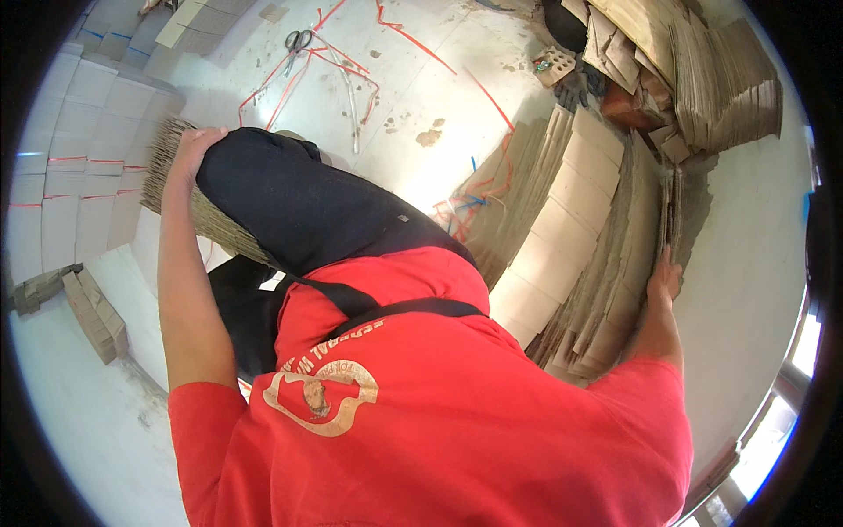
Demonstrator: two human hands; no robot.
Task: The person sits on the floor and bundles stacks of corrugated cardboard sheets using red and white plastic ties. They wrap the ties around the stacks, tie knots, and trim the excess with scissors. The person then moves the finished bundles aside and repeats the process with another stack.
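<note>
My left hand (200, 147) lies over my bent knee, with its fingers stretched along the dark trousers and holding nothing. Just beside that hand, a bundle of flat cardboard sheets (224, 220) shows its ridged edges from under my leg. Far over to the right, my right hand (666, 277) is closed on the near end of a thin stack of cardboard sheets (674, 206) by the wall. Its fingertips are partly hidden by the sheets. Left of it leans a long row of flat cardboard pieces (562, 233), overlapping one another.
Scissors (299, 41) lie on the floor among loose red strapping (351, 63). More cardboard (724, 83) is piled at the far right. Strapped cardboard stacks (83, 158) line the left side, with a small bundle (95, 316) nearer me. Tangled straps (465, 204) lie beside the leaning row.
</note>
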